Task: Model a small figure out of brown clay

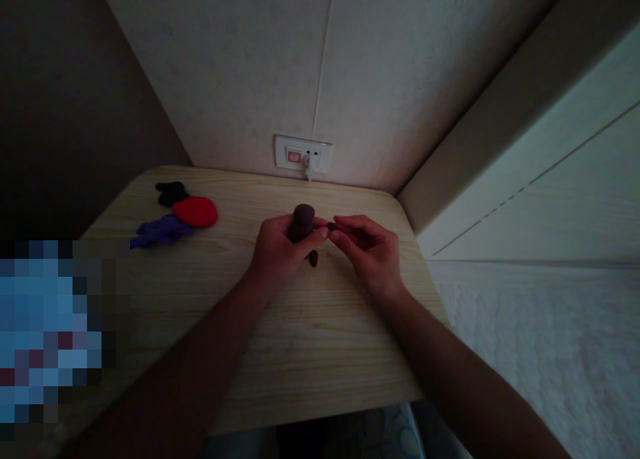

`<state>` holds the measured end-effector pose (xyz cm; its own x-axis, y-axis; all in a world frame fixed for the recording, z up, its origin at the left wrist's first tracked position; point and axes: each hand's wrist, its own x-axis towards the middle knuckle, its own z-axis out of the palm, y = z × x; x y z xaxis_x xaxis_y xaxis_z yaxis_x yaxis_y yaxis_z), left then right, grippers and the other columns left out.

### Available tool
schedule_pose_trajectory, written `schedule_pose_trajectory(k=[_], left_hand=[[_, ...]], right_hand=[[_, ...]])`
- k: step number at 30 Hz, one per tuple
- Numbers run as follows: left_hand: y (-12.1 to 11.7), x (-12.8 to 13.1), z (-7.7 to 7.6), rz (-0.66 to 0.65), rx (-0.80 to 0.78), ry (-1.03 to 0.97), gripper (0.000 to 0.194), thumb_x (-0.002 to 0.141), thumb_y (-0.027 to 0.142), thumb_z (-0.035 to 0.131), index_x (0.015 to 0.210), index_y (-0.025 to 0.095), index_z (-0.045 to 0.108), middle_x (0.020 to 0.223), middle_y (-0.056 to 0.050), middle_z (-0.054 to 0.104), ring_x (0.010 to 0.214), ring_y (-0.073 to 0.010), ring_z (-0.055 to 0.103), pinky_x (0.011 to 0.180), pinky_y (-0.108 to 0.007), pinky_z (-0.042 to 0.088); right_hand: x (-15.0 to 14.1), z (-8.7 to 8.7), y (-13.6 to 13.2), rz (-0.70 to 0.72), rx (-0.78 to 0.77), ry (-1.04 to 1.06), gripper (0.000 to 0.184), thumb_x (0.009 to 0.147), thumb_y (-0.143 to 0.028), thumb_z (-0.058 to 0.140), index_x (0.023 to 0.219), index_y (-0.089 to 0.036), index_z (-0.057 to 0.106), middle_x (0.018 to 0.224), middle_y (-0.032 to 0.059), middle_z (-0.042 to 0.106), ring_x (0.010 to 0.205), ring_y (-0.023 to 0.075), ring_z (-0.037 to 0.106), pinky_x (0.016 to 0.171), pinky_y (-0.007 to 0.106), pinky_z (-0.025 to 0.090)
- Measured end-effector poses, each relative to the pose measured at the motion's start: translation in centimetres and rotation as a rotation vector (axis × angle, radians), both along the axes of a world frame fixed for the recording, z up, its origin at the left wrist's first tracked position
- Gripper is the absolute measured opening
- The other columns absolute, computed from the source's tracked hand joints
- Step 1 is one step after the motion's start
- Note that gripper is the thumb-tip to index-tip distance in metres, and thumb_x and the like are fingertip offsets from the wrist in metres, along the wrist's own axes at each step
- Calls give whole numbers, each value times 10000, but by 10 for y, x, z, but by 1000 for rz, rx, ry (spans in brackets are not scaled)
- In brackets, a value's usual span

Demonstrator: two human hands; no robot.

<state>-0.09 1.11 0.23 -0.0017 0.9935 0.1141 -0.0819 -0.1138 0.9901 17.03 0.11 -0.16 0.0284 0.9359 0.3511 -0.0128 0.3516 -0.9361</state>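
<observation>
My left hand (280, 245) is wrapped round a dark brown lump that looks like modelling clay (303, 220), its rounded top showing above the thumb. Between the thumb and fingertips of my right hand (373, 249) is a small dark brown piece of clay (333, 227). The left thumb tip is close beside that piece; I cannot tell whether it touches it. Just below my left hand, a small brown oval piece (313, 258) is seen against the tabletop. The lower part of the large lump is hidden by my fingers.
On the left of the wooden table (310, 345) lie a red flattened lump (196, 212), a purple irregular lump (163, 231) and black pieces (173, 193). A wall socket (303, 155) with a white plug is behind the table. A pale cabinet (525, 159) stands to the right.
</observation>
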Motion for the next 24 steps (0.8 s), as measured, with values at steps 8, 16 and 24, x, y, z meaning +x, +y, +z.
schedule_pose_trajectory(k=[8, 16, 24], left_hand=[[-1, -1, 2, 19, 12, 15, 195, 733, 334, 904, 853, 187, 861, 813, -59, 804, 739, -192, 712, 668, -293, 536], [-1, 1, 1, -8, -2, -25, 207, 727, 336, 910, 857, 182, 860, 758, -35, 774, 653, -152, 657, 610, -274, 499], [0, -1, -2, -13, -12, -13, 201, 734, 352, 911, 818, 180, 848, 709, -13, 746, 594, -120, 596, 561, -257, 460]], right_hand=[[0, 2, -1, 31, 30, -52, 197, 807, -450, 938, 937, -314, 878, 976, 43, 806, 898, 196, 754, 815, 376, 668], [2, 2, -2, 4, 58, -68, 128, 881, -395, 882, 959, -295, 866, 969, 41, 794, 910, 184, 747, 812, 346, 642], [0, 1, -3, 3, 84, -56, 111, 864, -348, 891, 920, -268, 837, 938, 29, 773, 886, 166, 751, 821, 316, 670]])
